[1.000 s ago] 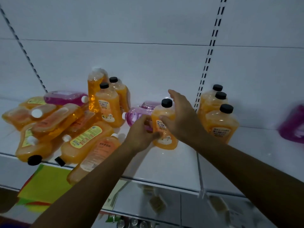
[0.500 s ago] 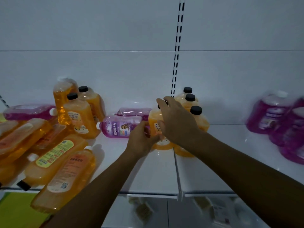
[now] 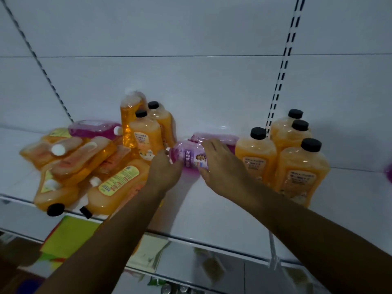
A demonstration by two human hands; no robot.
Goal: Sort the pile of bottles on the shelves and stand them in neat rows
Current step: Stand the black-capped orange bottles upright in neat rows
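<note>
From the head camera, the only view here, both hands are on 1 purple bottle that lies on its side in the middle of the white shelf, its white cap pointing left. The left hand grasps the cap end, fingers curled round the neck. The right hand clasps the body, fingers spread over the label and thumb tucked under the near edge. A second purple bottle lies just behind it, against the back wall.

To the right, 4 orange bottles with black caps stand upright, close together in a tidy group beside the slotted upright. That looks like the finished part of the job so far. At the far right edge a blur of purple shows, too smeared to tell what it is.

To the left, 3 orange bottles stand upright near the back wall, 1 of them wrapped in clear film at the top. Beside them the pile is untouched: a heap of orange bottles lying crossed over each other, some caps hanging over the front edge, with another purple bottle resting flat on top at the back.

My judgement is that the sorting is in an early stage. Only a small group stands in order, most of the heap remains, and the purple bottles have yet to be stood up.

Below the shelf, green and yellow packets show on the lower level.
</note>
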